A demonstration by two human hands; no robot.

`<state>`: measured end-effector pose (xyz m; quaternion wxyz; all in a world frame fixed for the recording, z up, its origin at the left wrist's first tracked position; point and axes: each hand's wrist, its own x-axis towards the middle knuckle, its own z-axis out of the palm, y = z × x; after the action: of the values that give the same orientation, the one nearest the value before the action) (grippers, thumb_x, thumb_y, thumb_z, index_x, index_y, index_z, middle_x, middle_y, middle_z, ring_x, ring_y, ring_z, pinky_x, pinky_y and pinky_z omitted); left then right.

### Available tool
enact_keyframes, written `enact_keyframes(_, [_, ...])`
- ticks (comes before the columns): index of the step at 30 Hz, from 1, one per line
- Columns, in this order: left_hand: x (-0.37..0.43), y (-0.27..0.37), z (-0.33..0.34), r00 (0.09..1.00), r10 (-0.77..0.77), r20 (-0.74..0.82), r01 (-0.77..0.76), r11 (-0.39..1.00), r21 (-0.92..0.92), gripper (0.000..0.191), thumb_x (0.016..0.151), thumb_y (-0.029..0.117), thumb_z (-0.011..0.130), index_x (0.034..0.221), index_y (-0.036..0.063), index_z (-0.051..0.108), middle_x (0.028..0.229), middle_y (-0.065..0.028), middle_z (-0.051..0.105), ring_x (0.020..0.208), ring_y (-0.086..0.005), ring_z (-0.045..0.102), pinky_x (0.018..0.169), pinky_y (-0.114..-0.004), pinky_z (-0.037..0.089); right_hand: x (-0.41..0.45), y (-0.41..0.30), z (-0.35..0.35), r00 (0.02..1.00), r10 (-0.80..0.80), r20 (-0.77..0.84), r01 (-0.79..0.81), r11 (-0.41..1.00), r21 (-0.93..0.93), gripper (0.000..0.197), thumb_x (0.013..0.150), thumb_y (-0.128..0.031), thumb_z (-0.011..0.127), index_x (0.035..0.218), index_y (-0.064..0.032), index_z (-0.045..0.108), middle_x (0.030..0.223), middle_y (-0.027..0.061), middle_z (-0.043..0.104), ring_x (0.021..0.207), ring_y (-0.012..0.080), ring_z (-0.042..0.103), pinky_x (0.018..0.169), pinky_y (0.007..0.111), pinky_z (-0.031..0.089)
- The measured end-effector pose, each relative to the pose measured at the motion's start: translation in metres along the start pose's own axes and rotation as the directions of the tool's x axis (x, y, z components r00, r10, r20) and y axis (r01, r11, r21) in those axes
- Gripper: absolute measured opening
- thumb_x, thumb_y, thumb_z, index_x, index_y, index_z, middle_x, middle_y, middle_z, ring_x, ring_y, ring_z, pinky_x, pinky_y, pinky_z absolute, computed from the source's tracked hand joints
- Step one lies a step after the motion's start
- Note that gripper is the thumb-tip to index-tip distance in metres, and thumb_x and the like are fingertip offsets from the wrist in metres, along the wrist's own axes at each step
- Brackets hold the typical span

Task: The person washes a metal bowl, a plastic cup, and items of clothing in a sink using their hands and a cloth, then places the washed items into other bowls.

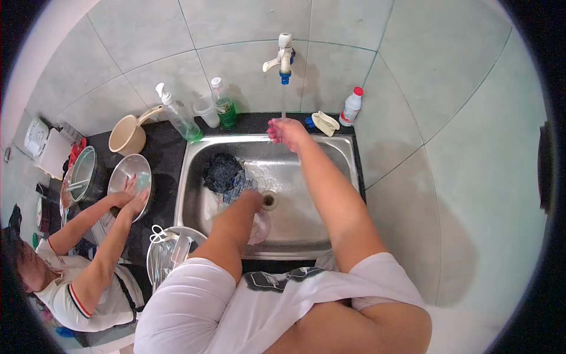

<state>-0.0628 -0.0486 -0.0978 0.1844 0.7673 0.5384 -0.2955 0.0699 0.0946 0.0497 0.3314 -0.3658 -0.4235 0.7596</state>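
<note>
Water runs from the white plastic tap on the tiled wall onto my right hand, which is held above the back rim of the steel sink. Its fingers look slightly curled, with nothing seen in them. My left hand is low in the sink beside the drain, at the patterned blue cloth; its fingers are hidden, so its hold is unclear. A dark crumpled cloth lies behind it, and a pale round item lies nearer me.
At left, another person's hands are in a steel bowl. A beige dipper, pump bottle, plastic cup and green-liquid bottle line the counter. Right of the tap are a folded pale cloth and red-capped bottle.
</note>
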Motion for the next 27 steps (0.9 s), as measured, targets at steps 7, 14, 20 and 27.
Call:
enact_keyframes(7, [0.031,-0.038,-0.077,0.973,0.216,0.086,-0.175,0.925,-0.336,0.032,0.056,0.023,0.063,0.083,0.006,0.064,0.083,-0.0074,0.063,0.074,-0.0254,0.057,0.067,-0.039,0.044,-0.01,0.007,0.003,0.989,0.072,0.127,-0.045,0.978,-0.205,0.028,0.081,-0.03,0.054,0.092,-0.0041,0.055,0.082,0.008,0.059,0.066,0.0164,0.054,0.06,0.03,0.045])
enact_keyframes(14, [0.031,-0.053,-0.123,0.895,-0.237,-0.378,-0.446,-0.531,-0.721,0.032,0.078,0.017,0.053,0.108,0.0056,0.049,0.095,-0.0112,0.057,0.083,-0.0246,0.057,0.074,-0.039,0.046,-0.008,0.037,-0.043,0.963,-0.235,-0.134,0.046,0.632,-0.773,0.055,0.073,-0.041,0.061,0.103,0.0046,0.053,0.097,0.0119,0.058,0.087,0.0204,0.054,0.075,0.031,0.042])
enact_keyframes(20, [0.027,-0.019,-0.121,0.911,0.046,-0.41,-0.123,-0.918,-0.377,0.052,0.083,0.047,0.042,0.118,0.0083,0.044,0.117,-0.0135,0.049,0.108,-0.0314,0.046,0.094,-0.045,0.033,-0.002,0.032,-0.036,0.867,-0.299,-0.398,0.219,0.947,-0.235,0.038,0.074,-0.027,0.062,0.097,0.0018,0.057,0.089,0.0121,0.06,0.085,0.0178,0.055,0.074,0.03,0.043])
enact_keyframes(27, [0.073,-0.06,-0.097,0.639,-0.026,-0.769,0.029,-0.998,0.058,0.039,0.085,0.043,0.04,0.1,0.009,0.054,0.1,-0.0123,0.056,0.097,-0.0266,0.052,0.087,-0.04,0.039,-0.015,0.047,0.077,0.536,-0.84,0.082,0.583,0.298,-0.756,0.017,0.058,-0.015,0.068,0.07,-0.0046,0.062,0.075,0.0138,0.06,0.075,0.0279,0.058,0.067,0.038,0.045])
